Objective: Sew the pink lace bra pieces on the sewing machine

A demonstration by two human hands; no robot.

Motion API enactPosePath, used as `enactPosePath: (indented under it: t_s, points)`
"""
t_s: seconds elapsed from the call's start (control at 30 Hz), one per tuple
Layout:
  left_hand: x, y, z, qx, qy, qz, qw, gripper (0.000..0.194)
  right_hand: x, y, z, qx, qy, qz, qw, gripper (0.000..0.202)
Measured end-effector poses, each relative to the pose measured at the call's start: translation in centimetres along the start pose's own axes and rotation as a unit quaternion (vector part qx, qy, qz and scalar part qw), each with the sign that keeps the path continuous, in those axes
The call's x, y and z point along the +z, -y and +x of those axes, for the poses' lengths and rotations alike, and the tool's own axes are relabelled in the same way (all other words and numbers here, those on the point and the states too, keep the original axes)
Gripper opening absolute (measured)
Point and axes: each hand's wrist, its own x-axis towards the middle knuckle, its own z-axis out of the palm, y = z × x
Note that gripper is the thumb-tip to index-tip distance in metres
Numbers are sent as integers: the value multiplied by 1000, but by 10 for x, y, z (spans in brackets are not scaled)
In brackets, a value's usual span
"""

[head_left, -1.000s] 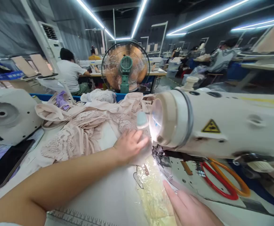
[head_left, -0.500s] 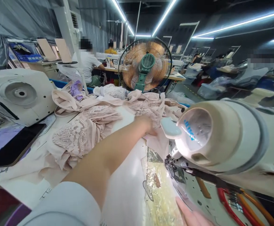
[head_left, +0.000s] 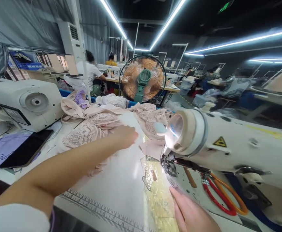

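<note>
My left hand is over the white tabletop, smeared by motion, so its fingers are unclear. Beside it lies a heap of pale pink lace garments; more lace pieces lie beyond. At the bottom, my right hand rests with fingers stretched out beside a thin metal guide of the sewing machine. Nothing shows in its visible fingers. A pale pink fabric piece lies by the machine's lit needle area. Yellowish taped film covers the table left of my right hand.
Red-handled and orange-handled tools lie under the machine arm. On the left are a phone and another white machine. A printed ruler runs along the front edge. A fan and people at machines are beyond.
My left hand has drawn back leftward from the fabric by the needle area. The view has shifted, so more of my right hand and the front ruler shows.
</note>
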Motion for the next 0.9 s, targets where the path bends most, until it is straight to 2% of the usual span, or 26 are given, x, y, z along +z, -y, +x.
enactPosePath:
  t_s: [0.07, 0.13, 0.2, 0.23, 0.3, 0.37, 0.43, 0.5, 0.57, 0.63, 0.7, 0.77, 0.83, 0.87, 0.9]
  points:
    - [-12, 27, -48, -65, -30, 43, 997, 18, -4, 6, 1, 26, 23, 21, 999, 46]
    - [-17, 60, -90, -144, -72, 85, 983, 23, -8, 10, 2, 41, 47, 39, 997, 47]
    - [-12, 94, -120, -262, -105, 100, 954, 27, -11, 12, 4, 51, 68, 60, 995, 48]
    - [-6, 109, -130, -293, -105, 81, 947, 28, -13, 12, 6, 53, 75, 70, 993, 47]
    - [8, 133, -141, -284, -91, 61, 953, 24, -17, 13, 7, 60, 75, 87, 992, 47]
    - [21, 145, -144, -253, -109, 43, 960, 24, -20, 14, 8, 66, 63, 97, 991, 45]
    - [27, 150, -145, -231, -145, 27, 962, 26, -23, 15, 9, 68, 52, 109, 990, 43]
    - [24, 150, -147, -223, -188, 20, 956, 28, -25, 15, 9, 68, 42, 123, 989, 38]
    - [14, 145, -151, -228, -251, -4, 941, 28, -29, 15, 10, 69, 30, 141, 987, 33]
    - [0, 131, -155, -226, -307, -79, 921, 25, -35, 17, 10, 72, 15, 165, 984, 31]
    - [-10, 104, -160, -196, -314, -194, 909, 25, -42, 25, 7, 79, -6, 200, 977, 33]
    - [-13, 65, -165, -133, -316, -262, 902, 24, -48, 41, 2, 71, -19, 250, 966, 29]
    - [-7, 19, -169, -48, -334, -293, 895, 26, -53, 61, -7, 36, 3, 371, 928, 45]
    - [-1, -3, -171, 1, -292, -311, 904, 23, -55, 70, -14, 16, 30, 474, 880, 52]
    - [7, -23, -172, 8, -280, -327, 903, 22, -56, 79, -21, 10, 52, 549, 834, 50]
